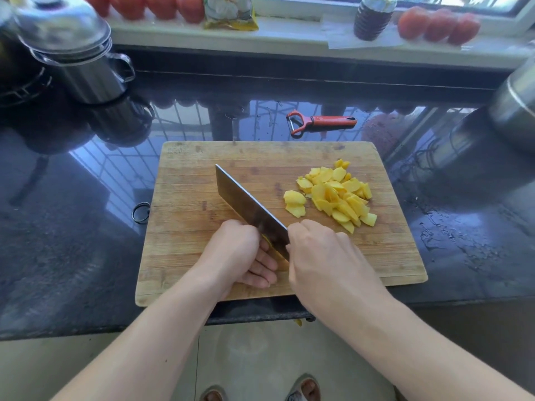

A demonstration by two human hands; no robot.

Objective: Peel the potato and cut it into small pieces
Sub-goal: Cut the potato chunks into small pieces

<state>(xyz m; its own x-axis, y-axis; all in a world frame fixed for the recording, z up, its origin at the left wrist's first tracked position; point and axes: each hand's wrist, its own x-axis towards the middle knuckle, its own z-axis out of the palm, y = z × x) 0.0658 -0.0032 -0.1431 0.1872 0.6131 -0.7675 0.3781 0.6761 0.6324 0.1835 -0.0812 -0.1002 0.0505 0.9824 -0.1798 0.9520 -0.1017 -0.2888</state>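
A wooden cutting board [188, 198] lies on the dark counter. A pile of yellow potato slices [335, 195] sits on its right half. My right hand [327, 259] grips the handle of a cleaver [246, 201], whose blade runs diagonally up and to the left across the board. My left hand [243, 253] is curled over a remaining potato piece [267, 241], of which only a thin yellow sliver shows beside the blade. The blade rests against my left knuckles.
A red peeler [321, 123] lies on the counter behind the board. A steel lidded pot [78, 59] stands at the back left, another steel pot [515, 105] at the right edge. Tomatoes [440, 24], a dark bottle [373, 15] and a packet [228, 13] line the windowsill.
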